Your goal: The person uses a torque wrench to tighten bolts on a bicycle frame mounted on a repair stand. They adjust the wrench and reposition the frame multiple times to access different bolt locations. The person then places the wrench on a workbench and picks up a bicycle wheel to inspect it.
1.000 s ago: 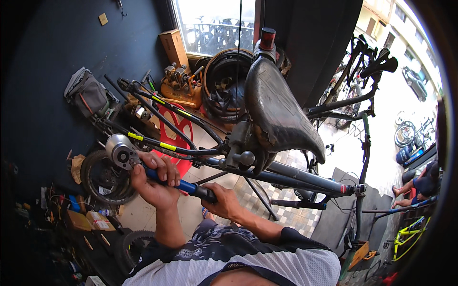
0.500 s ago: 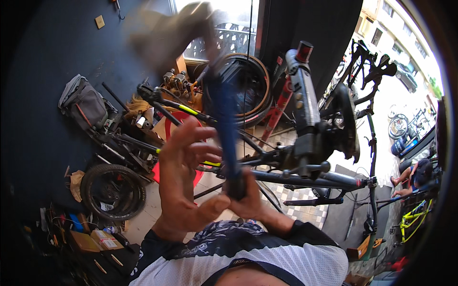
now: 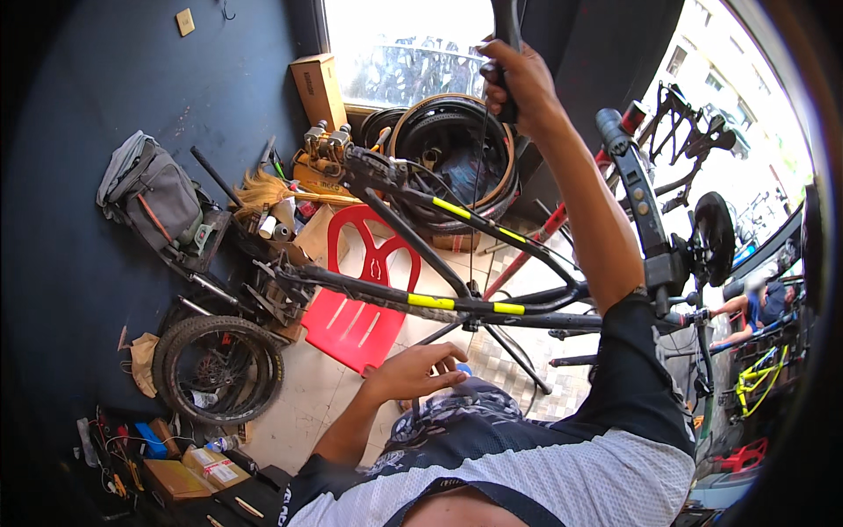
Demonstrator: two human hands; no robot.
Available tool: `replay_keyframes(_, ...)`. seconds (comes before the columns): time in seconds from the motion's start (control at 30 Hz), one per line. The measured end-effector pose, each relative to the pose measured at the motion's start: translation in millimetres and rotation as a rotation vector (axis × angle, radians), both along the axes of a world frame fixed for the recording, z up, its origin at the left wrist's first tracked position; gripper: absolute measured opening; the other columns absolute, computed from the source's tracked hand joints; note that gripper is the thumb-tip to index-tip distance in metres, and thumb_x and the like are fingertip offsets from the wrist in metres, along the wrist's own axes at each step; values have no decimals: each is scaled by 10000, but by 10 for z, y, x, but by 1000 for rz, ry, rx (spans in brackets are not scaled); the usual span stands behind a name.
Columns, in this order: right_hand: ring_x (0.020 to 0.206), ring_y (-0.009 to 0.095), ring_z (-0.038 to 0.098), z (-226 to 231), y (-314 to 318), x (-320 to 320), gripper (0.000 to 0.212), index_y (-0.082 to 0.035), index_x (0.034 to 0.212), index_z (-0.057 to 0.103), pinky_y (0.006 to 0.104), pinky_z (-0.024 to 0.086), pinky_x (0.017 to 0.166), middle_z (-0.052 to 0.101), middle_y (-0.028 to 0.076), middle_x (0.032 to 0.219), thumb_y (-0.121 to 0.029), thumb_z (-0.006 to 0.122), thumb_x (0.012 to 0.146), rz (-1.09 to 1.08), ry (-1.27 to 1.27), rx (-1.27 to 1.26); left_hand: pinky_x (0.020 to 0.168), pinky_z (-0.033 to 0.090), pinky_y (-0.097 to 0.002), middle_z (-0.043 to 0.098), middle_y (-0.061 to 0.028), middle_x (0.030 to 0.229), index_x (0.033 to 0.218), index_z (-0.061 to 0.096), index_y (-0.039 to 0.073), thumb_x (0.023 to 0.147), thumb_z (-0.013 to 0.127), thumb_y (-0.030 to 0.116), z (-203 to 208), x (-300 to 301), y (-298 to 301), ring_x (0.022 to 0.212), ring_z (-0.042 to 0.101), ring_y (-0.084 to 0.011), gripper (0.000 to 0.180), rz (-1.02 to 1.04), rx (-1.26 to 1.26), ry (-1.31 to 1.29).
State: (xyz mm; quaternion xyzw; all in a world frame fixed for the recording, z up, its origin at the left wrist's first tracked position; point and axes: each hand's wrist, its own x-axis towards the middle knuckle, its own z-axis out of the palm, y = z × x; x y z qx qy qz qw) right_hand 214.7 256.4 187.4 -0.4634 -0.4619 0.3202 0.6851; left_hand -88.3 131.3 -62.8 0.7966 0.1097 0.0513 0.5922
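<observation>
Two hands are seen: the right hand (image 3: 518, 83) is clenched on a dark bar (image 3: 506, 26) high above the frame (image 3: 465, 303); the left hand (image 3: 417, 369), loosely spread and empty, is nearer, just below its level tube.

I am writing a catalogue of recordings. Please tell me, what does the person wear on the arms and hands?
Both hands are bare: no gloves, rings or watch visible on the left hand or the right hand. The forearms are uncovered too. A black short sleeve covers the right upper arm; the shirt turns to white mesh fabric at the chest, with a dark patterned panel.
</observation>
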Motion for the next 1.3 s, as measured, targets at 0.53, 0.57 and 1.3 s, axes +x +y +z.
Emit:
replay_keyframes(0.53,458,67,478,-2360,1017,1308,272,-99,1066,665,275,369,409,524,-42,626,-187,780,836,482,-656,-756,917,568,-380,646,-110,1278,1475,495,50,1031,618,378,-1709,-483,1540,1108,656,-207,566,949,-742,-227)
replay_keyframes(0.57,456,71,481,-2569,901,1400,282,-99,1075,667,277,369,407,526,-38,620,-198,777,834,527,-642,-843,928,568,-387,621,-128,1334,1517,449,68,1042,595,407,-1747,-340,1661,1147,647,-221,602,999,-595,-230)
replay_keyframes(1.3,664,159,586,-4732,-1843,2806,341,-58,924,717,347,483,661,613,44,679,-323,821,737,724,-654,-1399,976,574,-370,672,-120,1245,1391,516,78,1092,536,272,-2232,2154,1440,1181,662,-210,356,151,-1013,80)
